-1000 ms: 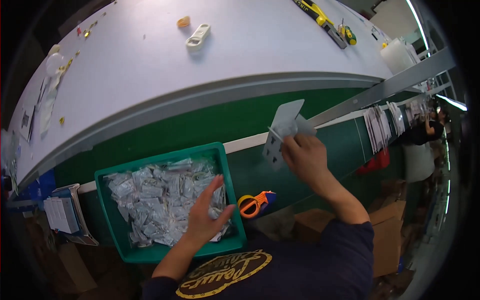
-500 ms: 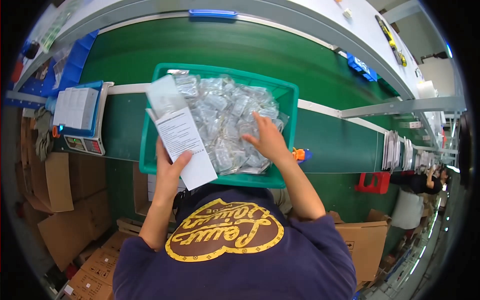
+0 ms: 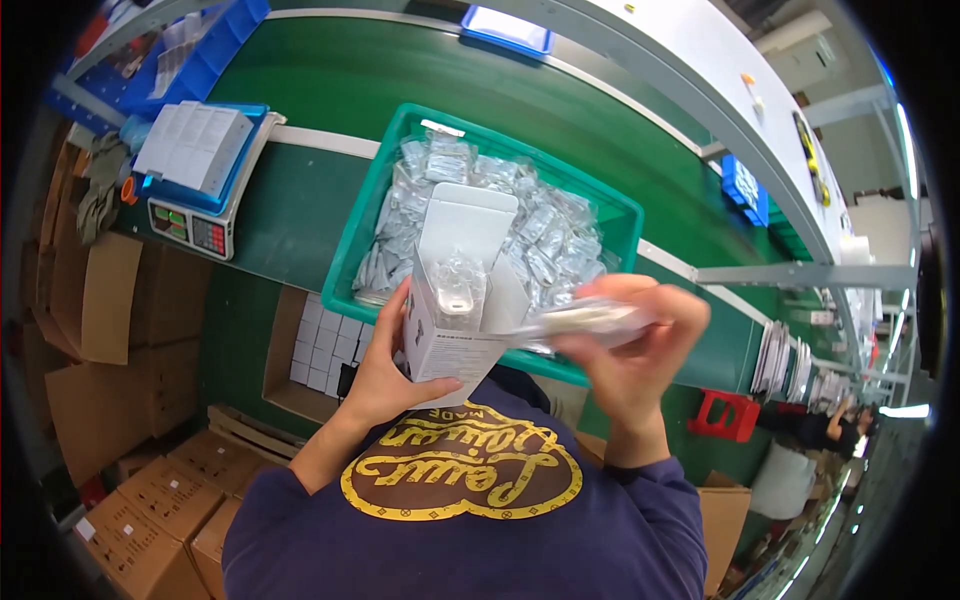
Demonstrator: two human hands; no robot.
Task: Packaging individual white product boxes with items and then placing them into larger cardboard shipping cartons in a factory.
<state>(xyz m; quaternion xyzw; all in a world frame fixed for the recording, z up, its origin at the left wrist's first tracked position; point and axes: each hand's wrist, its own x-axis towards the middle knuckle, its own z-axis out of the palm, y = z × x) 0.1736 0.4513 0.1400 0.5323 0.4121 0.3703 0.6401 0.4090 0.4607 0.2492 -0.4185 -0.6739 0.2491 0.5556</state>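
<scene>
My left hand (image 3: 378,378) grips an upright white box (image 3: 450,355) with its top flaps open. Inside the box sits something pale in clear plastic (image 3: 458,290). To the right of the box, my right hand (image 3: 645,355) pinches a clear plastic packet (image 3: 588,318) with a whitish content, blurred by motion; the packet's left end is close to the box opening. Behind both hands stands a green bin (image 3: 350,262), full of small clear packets (image 3: 545,235). The box and my right hand hide part of its near side.
A weighing scale (image 3: 190,228) at the left carries a blue tray and a stack of white boxes (image 3: 198,145). Below the bench lies an open carton of white boxes (image 3: 325,340). A shelf post (image 3: 810,272) crosses at right, beyond a red stool (image 3: 724,415). Another person (image 3: 830,428) is farther off.
The box has turned upright and its open top now shows the wrapped item inside. My right hand has lifted out of the bin with a packet. The view has shifted.
</scene>
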